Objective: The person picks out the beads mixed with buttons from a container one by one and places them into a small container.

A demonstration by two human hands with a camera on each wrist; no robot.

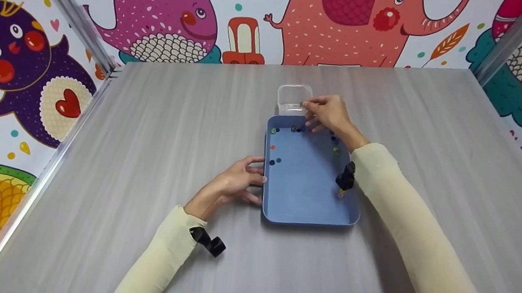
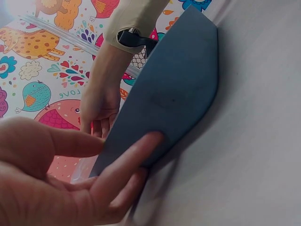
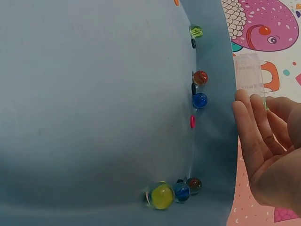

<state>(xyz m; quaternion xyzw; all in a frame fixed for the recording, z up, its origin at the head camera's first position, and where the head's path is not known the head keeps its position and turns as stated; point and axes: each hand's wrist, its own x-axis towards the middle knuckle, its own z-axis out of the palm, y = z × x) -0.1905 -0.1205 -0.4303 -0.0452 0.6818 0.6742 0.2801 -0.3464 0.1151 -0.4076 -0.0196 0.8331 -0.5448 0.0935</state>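
A blue rectangular tray (image 1: pixel 310 179) holds marbles and small buttons along its walls. My left hand (image 1: pixel 236 182) rests against the tray's left side, its extended fingers touching the outer wall (image 2: pixel 174 89). My right hand (image 1: pixel 332 115) is over the tray's far edge, beside a clear plastic container (image 1: pixel 294 95). Its thumb and forefinger pinch a small dark piece at the container's rim; the kind cannot be made out. In the right wrist view the other fingers (image 3: pixel 254 136) stretch out, hiding the pinch. A blue marble (image 3: pixel 200 100) and a yellow marble (image 3: pixel 162 196) lie in the tray.
The grey table (image 1: pixel 178 125) extends around the tray and container. Patterned wall panels (image 1: pixel 253 18) stand behind and at both sides. An orange button (image 1: pixel 272 147) and dark buttons (image 1: pixel 272 162) lie near the tray's left wall. Each wrist wears a black camera.
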